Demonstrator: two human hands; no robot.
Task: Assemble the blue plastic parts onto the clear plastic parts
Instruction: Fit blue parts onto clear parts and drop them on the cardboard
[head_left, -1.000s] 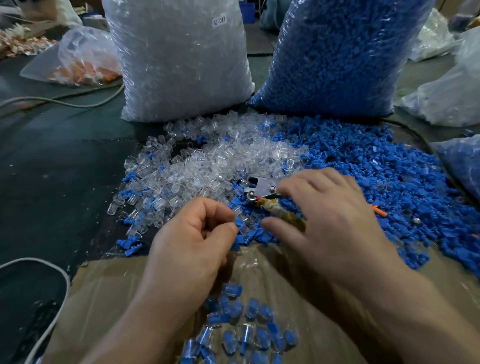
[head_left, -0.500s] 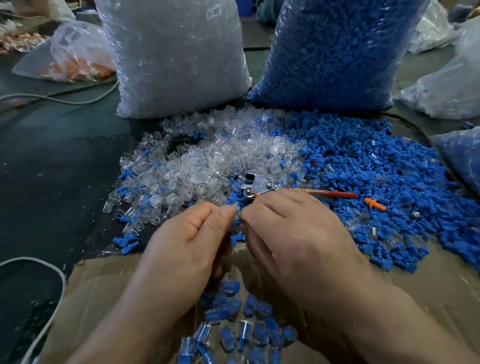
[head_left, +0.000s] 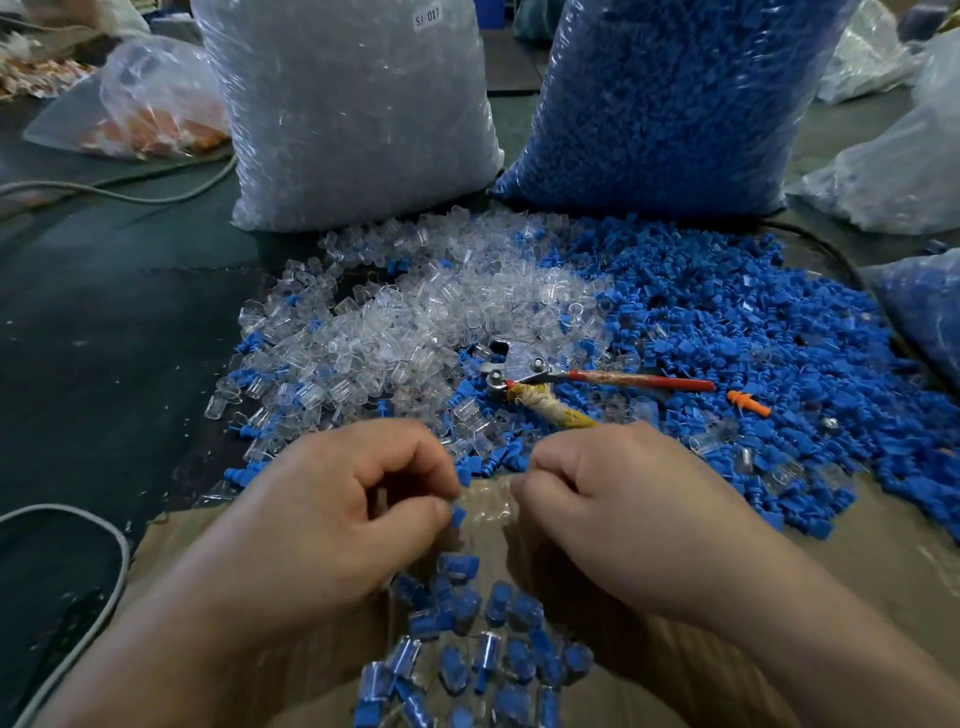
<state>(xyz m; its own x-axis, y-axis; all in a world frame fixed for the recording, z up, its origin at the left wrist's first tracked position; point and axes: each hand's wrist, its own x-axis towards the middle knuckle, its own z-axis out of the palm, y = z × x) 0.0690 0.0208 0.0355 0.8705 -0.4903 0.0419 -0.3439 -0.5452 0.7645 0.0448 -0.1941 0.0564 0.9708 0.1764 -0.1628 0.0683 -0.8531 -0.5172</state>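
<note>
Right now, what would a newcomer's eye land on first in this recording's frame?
The clear-parts sack and blue-parts sack stand tall at the back, with loose clear pieces and loose blue pieces spilled before them. Nearest the camera, the left hand pinches a blue part beside the curled right hand, above a cluster of assembled pieces.

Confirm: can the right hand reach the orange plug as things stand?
Probably yes. The orange plug lies exposed on the blue parts, ahead and right of the right hand; nothing stands between them.
</note>
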